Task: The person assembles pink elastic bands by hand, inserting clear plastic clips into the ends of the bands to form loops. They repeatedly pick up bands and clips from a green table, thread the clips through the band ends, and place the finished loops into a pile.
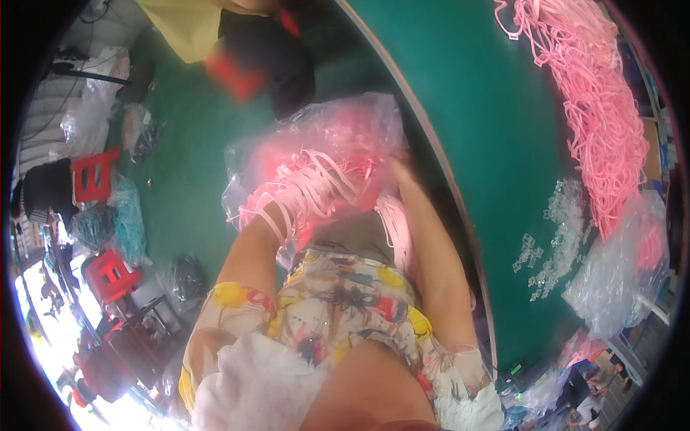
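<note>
Pink strips point(305, 190) in clear bag point(338, 126), green table point(489, 108) alongside

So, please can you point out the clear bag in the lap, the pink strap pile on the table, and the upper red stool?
Clear bag point(345, 126), head view: its crinkled upper part.
Strap pile point(604, 122), head view: middle of the heap.
Red stool point(93, 174), head view: its slotted top.

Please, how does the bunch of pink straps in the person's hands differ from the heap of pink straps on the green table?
The bunch of pink straps is small and sits partly in a clear plastic bag on the person's lap; the heap of pink straps is far larger and lies uncovered on the green table. The bunch is held by the left hand and right hand; nobody touches the heap. Both share the same pale pink colour.
</note>
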Demonstrator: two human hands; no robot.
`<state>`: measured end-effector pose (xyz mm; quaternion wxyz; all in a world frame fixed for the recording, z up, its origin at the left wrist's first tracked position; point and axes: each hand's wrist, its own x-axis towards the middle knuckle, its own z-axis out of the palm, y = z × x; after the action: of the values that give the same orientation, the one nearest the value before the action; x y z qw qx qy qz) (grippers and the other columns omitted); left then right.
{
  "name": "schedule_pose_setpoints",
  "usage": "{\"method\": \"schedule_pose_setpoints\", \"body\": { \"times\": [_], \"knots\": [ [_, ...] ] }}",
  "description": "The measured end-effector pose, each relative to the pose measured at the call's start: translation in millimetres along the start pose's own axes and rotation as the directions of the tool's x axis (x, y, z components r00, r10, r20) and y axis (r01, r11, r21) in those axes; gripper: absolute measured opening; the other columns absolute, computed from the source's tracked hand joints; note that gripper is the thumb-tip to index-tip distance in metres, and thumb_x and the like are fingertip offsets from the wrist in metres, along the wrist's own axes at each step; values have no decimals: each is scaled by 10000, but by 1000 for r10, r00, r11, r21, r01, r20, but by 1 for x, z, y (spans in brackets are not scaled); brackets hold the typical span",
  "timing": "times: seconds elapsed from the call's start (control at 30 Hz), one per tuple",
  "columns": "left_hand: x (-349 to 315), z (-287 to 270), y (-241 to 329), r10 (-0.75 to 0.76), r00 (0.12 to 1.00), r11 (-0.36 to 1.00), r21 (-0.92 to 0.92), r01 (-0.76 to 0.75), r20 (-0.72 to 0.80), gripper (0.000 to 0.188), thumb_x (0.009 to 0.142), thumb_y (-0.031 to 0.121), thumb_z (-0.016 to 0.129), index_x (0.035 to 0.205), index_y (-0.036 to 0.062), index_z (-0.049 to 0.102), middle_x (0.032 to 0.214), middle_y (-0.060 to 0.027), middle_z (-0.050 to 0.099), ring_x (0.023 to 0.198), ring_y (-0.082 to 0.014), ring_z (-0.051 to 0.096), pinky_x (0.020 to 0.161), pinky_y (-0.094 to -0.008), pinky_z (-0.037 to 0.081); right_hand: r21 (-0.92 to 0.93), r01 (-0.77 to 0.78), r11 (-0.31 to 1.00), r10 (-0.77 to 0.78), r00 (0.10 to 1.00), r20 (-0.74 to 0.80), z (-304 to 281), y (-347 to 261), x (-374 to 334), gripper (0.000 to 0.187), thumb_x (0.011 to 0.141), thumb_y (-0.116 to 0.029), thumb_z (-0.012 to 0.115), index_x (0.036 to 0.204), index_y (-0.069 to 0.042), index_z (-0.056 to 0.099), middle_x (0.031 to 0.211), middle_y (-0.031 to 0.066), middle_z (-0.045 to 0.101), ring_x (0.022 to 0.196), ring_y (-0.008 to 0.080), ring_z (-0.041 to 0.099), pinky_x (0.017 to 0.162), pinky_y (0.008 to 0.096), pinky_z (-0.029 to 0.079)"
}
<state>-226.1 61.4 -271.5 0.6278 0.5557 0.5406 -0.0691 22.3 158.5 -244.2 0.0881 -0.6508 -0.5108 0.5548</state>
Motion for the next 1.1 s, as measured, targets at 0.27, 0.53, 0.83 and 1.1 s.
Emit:
{"method": "schedule_pose_setpoints", "body": {
  "times": [0.27, 0.53, 0.83, 1.1],
  "knots": [
    [60, 62, 3, -97, 969, 967, 211, 146, -226, 301, 911, 222, 477, 1143, 54, 571, 1087, -105, 588, 959, -207, 591, 820, -350, 475, 560, 173, 810, 3, 954, -300, -27, 20, -57, 269, 868, -174, 534, 1076, -20, 608, 920, 92, 649, 804, 183, 627, 723, 318, 495],
    [99, 6, 29, -92, 902, 931, 286, 228, -422, 330, 915, 232, 457, 1182, 61, 549, 1143, -111, 571, 1003, -222, 584, 848, -365, 466, 386, 155, 910, -21, 943, -331, -27, 21, -69, 263, 869, -173, 531, 1063, -15, 611, 941, 109, 646, 831, 203, 622, 744, 333, 487],
    [99, 25, 27, -76, 897, 850, 442, 287, -436, 363, 919, 243, 436, 1226, 69, 524, 1207, -117, 551, 1053, -238, 576, 880, -382, 456, 302, 117, 946, -5, 938, -346, -18, 19, -66, 258, 869, -173, 528, 1048, -9, 615, 965, 129, 643, 862, 227, 617, 767, 349, 478],
    [127, 53, 62, -21, 840, 660, 624, 419, -542, 394, 923, 252, 416, 1265, 76, 502, 1264, -123, 534, 1097, -253, 569, 908, -397, 448, 243, 113, 964, -21, 936, -351, -22, 14, -69, 254, 869, -173, 526, 1034, -3, 618, 986, 146, 640, 889, 248, 612, 788, 364, 471]
  ]
}}
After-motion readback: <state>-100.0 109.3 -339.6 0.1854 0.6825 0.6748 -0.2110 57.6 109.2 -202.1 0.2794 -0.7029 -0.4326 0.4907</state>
